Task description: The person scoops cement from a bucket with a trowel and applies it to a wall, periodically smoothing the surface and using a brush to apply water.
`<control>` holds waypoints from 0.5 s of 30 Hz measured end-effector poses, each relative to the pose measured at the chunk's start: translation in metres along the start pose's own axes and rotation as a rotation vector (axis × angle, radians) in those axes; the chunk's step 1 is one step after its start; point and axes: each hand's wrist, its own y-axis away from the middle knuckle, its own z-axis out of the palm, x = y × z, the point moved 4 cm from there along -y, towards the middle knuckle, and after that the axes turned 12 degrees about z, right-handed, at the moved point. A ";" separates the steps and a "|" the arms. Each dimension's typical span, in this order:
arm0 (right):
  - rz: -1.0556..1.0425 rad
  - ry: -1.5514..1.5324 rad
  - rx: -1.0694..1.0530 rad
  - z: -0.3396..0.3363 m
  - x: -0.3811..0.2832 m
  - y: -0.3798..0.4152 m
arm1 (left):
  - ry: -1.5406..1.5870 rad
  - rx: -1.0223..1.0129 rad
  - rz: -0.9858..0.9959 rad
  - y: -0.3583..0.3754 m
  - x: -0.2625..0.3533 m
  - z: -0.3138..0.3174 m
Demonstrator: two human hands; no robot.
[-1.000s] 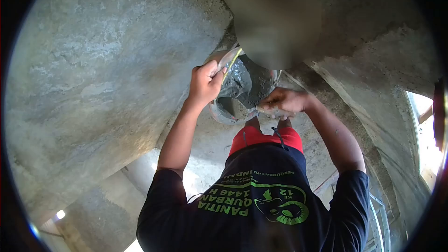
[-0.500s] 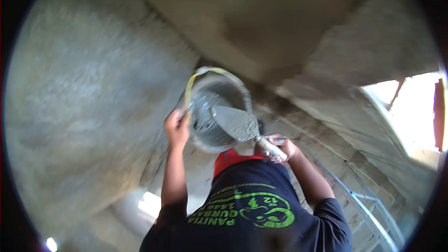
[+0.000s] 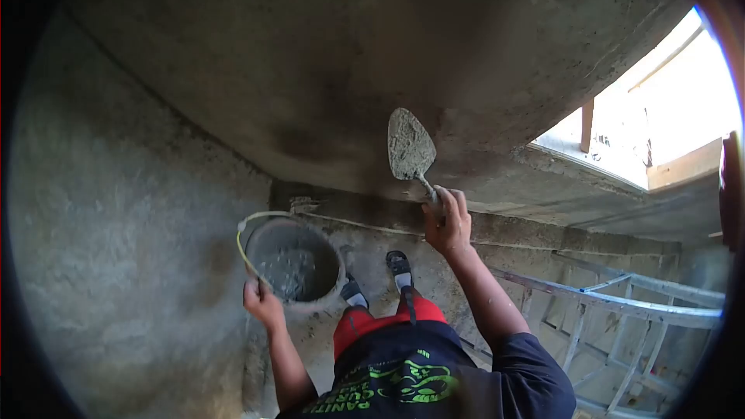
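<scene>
Wet grey mortar lies inside a round bucket at the lower left of centre. My left hand is closed on the yellowish handle at the bucket's left side. To the right, my right hand grips the handle of a trowel. The trowel's blade points up in the view, in front of the wall, with a coat of grey mortar on its face. Bucket and trowel are apart.
A rough cement wall spans the top, meeting another wall on the left. At the right is a bright opening with a wooden frame. Below it stands a metal ladder. Two sandalled feet show on the floor.
My right hand has raised the trowel out from over the bucket towards the wall. My left hand and the bucket have moved lower and left in view. More of the ladder shows.
</scene>
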 end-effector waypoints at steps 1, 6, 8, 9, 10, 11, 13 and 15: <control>-0.031 0.017 0.059 0.009 0.001 0.004 | -0.011 -0.013 0.011 0.001 -0.008 -0.004; 0.121 0.128 0.171 0.054 -0.006 -0.005 | -0.049 -0.112 -0.010 -0.003 -0.062 -0.029; 0.143 0.155 0.176 0.076 0.008 -0.006 | -0.068 -0.118 0.010 -0.001 -0.078 -0.033; 0.177 0.163 0.173 0.091 0.019 -0.005 | -0.040 -0.118 -0.006 -0.002 -0.087 -0.037; 0.177 0.160 0.181 0.102 0.030 -0.001 | -0.013 -0.121 -0.026 -0.002 -0.093 -0.040; 0.175 0.167 0.190 0.109 0.039 0.006 | -0.002 -0.123 -0.022 -0.002 -0.097 -0.042; 0.217 0.188 0.090 0.125 0.057 0.042 | -0.091 -0.192 -0.043 -0.008 -0.102 -0.051; 0.174 0.176 0.060 0.118 0.057 0.074 | 0.006 -0.128 -0.017 -0.013 -0.097 -0.051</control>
